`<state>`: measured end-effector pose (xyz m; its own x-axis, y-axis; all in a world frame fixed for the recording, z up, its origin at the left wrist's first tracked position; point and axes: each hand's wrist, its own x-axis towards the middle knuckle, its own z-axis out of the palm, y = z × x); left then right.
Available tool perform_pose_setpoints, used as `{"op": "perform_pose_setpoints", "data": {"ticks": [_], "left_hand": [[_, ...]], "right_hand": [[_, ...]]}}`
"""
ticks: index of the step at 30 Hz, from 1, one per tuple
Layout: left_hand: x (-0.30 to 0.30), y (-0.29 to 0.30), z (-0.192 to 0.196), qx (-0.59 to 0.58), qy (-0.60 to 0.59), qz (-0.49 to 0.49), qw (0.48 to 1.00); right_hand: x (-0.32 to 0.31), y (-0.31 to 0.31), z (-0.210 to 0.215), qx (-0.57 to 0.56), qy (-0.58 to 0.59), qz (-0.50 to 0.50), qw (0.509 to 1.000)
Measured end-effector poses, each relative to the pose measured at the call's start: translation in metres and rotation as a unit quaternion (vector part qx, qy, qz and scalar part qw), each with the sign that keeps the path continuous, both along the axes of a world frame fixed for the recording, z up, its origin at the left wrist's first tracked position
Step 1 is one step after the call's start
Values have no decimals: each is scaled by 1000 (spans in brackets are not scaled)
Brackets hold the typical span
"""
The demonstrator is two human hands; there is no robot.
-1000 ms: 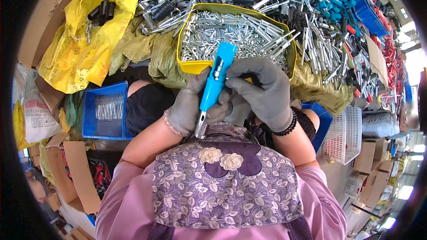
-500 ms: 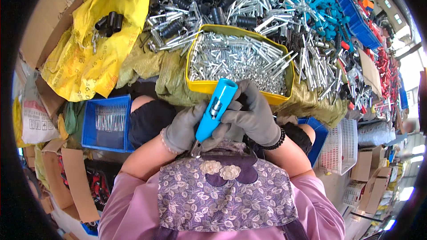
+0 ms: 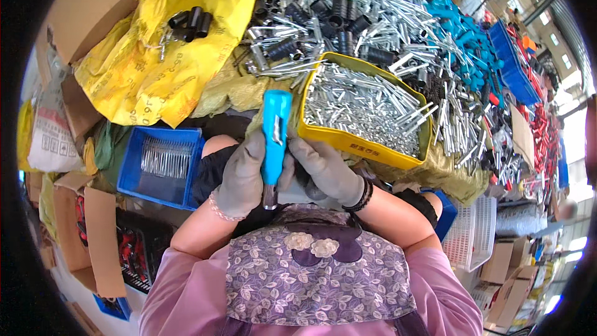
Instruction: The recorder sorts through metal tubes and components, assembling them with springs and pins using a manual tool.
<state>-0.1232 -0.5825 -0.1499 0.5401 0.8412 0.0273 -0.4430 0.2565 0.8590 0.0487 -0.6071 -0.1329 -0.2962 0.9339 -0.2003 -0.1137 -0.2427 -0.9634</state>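
Observation:
A blue tool handle (image 3: 274,126) stands nearly upright between my hands, with a slot showing a silver part inside and a metal socket-like end at the bottom. My gloved left hand (image 3: 244,174) is wrapped round its lower half. Close against its right side is my gloved right hand (image 3: 329,171), fingers curled in; whether they touch the handle or hide some small piece, I cannot tell. Beyond them sits a yellow bin (image 3: 336,138) full of small metal pins and rods (image 3: 360,106).
Metal rods, black ribbed sleeves (image 3: 339,9) and blue handles (image 3: 457,31) are heaped at the back. At left are a yellow sack (image 3: 211,56) with black tubes, a blue bin (image 3: 158,193) of metal rods and an open cardboard box (image 3: 104,242). White plastic baskets (image 3: 469,230) stand at right.
The blue handle has swung from a rightward tilt to nearly upright and shifted left. My right hand has slid back from its upper part. The view has turned, moving the surroundings rightward.

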Motion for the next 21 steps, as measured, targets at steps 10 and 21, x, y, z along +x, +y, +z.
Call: {"op": "perform_pose_setpoints", "data": {"ticks": [10, 21], "left_hand": [[-38, 5, -14, -150, -70, 162, 973], [-86, -55, -54, -278, -203, 5, 939]], "right_hand": [[-60, -5, -33, 240, -386, 97, 886], [-168, 311, 41, 303, -536, -98, 782]]}}
